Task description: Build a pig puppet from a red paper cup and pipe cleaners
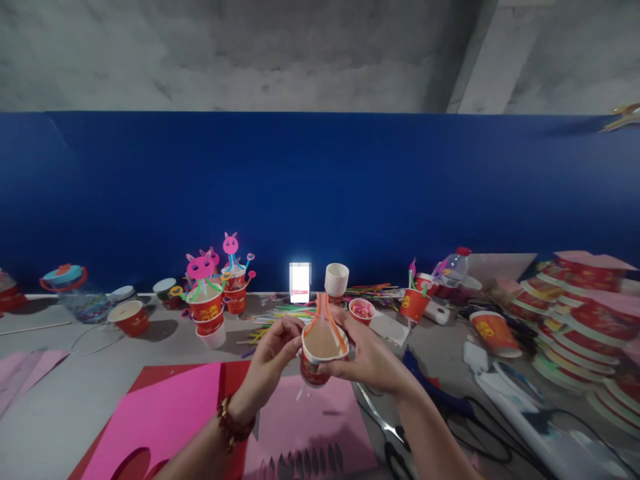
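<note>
A red paper cup (314, 375) with a white rim is held over the pink sheets, its mouth tilted toward me. Orange fuzzy strips, like pipe cleaners (323, 310), run along its inner wall and join upright above the far rim. My right hand (367, 353) wraps the cup's right side, thumb across the near rim. On the left, my left hand (280, 348) has thumb and bent fingers closed at the rim; the fingertips are partly hidden. Behind the cup lie loose coloured pipe cleaners (287, 319), and a small cup of pink pieces (361, 309) stands beside them.
Decorated cups with pink faces (207, 310) stand left. Pink paper (170, 407) covers the near left. Scissors (383, 420), a blue glue gun (430, 387) and a white power strip (515, 407) with cords lie right. Stacked red cups (580, 327) rise far right. A blue panel (320, 187) backs the table.
</note>
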The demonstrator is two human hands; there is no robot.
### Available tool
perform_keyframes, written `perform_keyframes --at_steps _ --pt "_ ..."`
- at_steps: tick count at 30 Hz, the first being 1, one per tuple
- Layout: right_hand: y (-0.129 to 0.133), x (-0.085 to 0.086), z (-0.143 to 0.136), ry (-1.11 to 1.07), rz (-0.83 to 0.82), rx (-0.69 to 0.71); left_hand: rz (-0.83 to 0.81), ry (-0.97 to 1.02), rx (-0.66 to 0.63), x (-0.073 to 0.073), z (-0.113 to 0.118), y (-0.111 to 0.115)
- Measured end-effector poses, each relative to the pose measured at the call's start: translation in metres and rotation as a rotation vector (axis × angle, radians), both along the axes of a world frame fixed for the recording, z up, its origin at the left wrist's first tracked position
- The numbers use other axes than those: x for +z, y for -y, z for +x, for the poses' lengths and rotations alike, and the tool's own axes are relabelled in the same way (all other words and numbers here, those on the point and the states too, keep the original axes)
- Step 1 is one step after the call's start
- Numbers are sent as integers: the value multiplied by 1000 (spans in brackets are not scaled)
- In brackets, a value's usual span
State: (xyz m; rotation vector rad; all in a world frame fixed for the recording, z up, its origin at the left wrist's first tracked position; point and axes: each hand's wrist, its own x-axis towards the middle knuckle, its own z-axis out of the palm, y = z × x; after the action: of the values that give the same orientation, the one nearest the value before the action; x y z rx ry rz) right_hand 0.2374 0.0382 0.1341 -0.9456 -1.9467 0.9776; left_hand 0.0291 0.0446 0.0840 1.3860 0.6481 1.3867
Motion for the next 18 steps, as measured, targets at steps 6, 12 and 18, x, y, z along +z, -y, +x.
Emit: perform_keyframes --at_steps 6,12,18 --pt "0 -2 -1 10 19 1 -41 76 -70 -3 -2 1" --pt "-8 -7 2 -51 10 33 8 -48 -194 -8 2 6" --pt "-18 -7 13 -285 -86 117 -86 64 -194 -10 5 5"
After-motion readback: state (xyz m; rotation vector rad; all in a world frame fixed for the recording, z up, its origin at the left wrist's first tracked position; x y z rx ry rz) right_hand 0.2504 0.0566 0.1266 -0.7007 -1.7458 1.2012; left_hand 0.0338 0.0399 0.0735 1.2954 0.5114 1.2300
